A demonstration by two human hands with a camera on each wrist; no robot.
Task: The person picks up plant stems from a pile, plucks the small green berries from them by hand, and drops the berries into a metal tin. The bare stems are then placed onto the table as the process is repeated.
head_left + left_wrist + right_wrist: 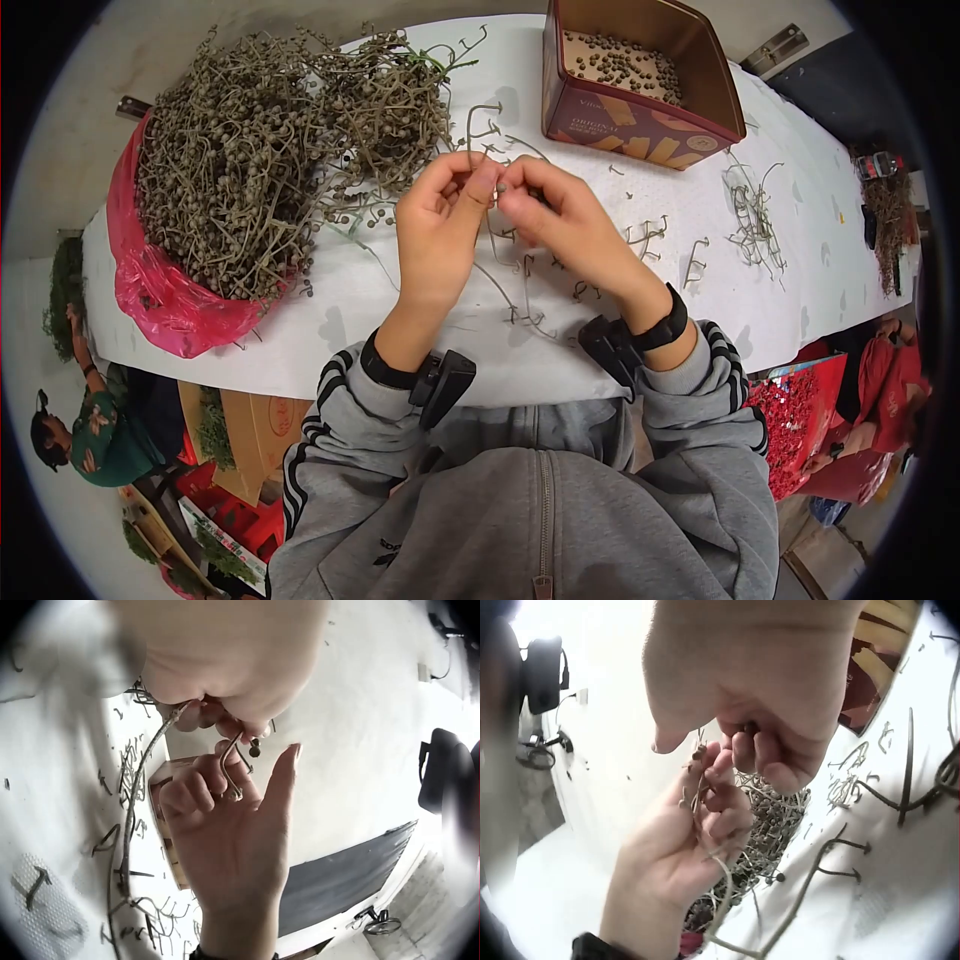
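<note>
In front of the chest, the left hand (pixel 437 225) pinches a thin dried stem (pixel 142 769) with small round seed pods on its side twigs. The stem's long bare end hangs below the fingers. Right beside it, the right hand (pixel 572 222) meets the left fingertips, its fingers curled at a small greenish pod (pixel 502 187). A dark round pod (pixel 749 727) also shows among its curled fingers in the right wrist view. A curved twig and another round pod (pixel 255 749) stand between the two hands in the left wrist view.
A pink plastic bag (pixel 185 310) heaped with podded stems (pixel 225 170) stands at left. A maroon tin box (pixel 640 130) at the back right has loose pods on its bottom. Stripped stems (pixel 755 220) lie at right; scattered twigs (pixel 648 235) lie on the white-covered table (pixel 330 350).
</note>
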